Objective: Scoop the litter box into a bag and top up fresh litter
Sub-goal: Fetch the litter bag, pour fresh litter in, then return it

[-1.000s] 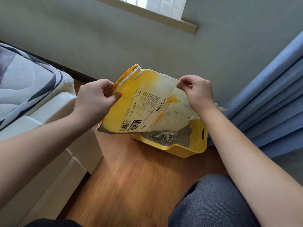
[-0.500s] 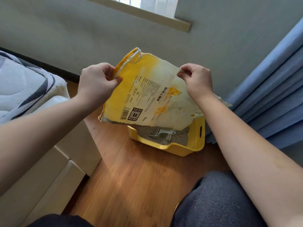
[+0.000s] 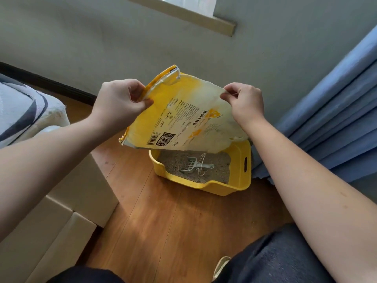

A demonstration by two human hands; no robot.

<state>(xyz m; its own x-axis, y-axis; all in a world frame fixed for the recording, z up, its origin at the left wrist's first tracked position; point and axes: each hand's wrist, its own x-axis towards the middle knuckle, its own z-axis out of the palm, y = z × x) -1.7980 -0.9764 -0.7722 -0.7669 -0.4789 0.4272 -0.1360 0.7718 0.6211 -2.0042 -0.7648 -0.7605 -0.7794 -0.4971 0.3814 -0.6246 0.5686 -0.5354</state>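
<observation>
A yellow and white litter bag [image 3: 183,117] hangs upside down above the yellow litter box [image 3: 238,176], its open mouth just over the box's far side. My left hand [image 3: 118,101] pinches the bag's upper left edge. My right hand [image 3: 244,101] pinches its upper right corner. Grey litter [image 3: 175,162] fills the box. On the litter lies a pale plastic scoop [image 3: 193,165] with a loose white string over it. The bag hides the back of the box.
A white bed frame [image 3: 67,201] with striped bedding [image 3: 22,107] stands at the left. Blue curtains [image 3: 330,119] hang at the right, touching the box's side. A grey wall and window sill are behind. Wooden floor [image 3: 163,231] lies before the box, with my knees at the bottom.
The view has tipped down a little, so the bag and hands sit lower in frame. More of the litter and the scoop shows below the bag's mouth. Both hands keep their hold.
</observation>
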